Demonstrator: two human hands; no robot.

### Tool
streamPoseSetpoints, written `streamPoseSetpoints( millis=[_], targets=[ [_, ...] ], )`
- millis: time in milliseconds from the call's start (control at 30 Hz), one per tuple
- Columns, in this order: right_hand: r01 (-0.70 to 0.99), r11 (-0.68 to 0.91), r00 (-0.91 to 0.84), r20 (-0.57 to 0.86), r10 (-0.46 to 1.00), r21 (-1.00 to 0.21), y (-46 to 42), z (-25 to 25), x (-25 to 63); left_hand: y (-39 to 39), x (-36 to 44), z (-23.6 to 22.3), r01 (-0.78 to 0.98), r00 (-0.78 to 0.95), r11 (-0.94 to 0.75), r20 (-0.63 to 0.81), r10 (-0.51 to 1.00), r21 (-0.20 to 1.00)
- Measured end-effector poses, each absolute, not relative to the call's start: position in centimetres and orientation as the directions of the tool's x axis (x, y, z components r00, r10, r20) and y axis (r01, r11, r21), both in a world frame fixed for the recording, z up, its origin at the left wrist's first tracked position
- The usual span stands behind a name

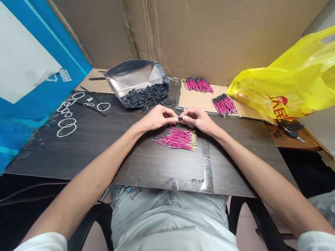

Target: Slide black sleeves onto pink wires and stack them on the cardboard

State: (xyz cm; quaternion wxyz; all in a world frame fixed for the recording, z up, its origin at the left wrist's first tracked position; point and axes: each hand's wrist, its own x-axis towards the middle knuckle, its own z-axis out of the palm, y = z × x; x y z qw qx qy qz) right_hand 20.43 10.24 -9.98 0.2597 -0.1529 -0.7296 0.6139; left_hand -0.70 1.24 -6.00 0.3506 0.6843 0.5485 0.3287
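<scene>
My left hand (159, 117) and my right hand (198, 120) meet fingertip to fingertip above the dark tabletop. Both are closed in a pinch at a short black sleeve (179, 118), which shows between the fingertips; whether a wire is inside it is too small to tell. Just below the hands lies a loose bundle of magenta wires (174, 139), their gold-coloured metal ends pointing right. Behind my left hand stands an open silver-lined bag (133, 80) with many black sleeves (146, 96) inside, some spilled at its mouth.
Two piles of magenta wires with black ends, a far pile (198, 85) and a nearer pile (225, 104), lie on a cardboard sheet (189, 100). A yellow plastic bag (282, 77) and keys (292, 132) are right. White rubber bands (66, 127) lie left; cardboard (206, 25) walls the back.
</scene>
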Motion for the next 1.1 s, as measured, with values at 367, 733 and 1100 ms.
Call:
streamPoseSetpoints(
  millis=[367, 733, 1100],
  targets=[
    [-0.113, 0.109, -0.825, 0.154, 0.543, -0.988, 10.6, -8.9, 20.9, 1.6, -0.6, -6.6, 0.343, 0.053, -0.106, 0.094, 0.994, 0.933],
    [-0.111, 0.082, -0.809, 0.138, 0.571, -0.99, 10.7, -9.5, 20.7, 1.5, -0.6, -6.9, 0.329, 0.053, -0.098, 0.085, 0.995, 0.939],
    [-0.119, 0.169, -0.81, 0.195, 0.553, -0.978, 10.1, -9.6, 20.5, 1.7, -0.4, -7.0, 0.367, 0.065, -0.134, 0.118, 0.991, 0.921]
  ],
)
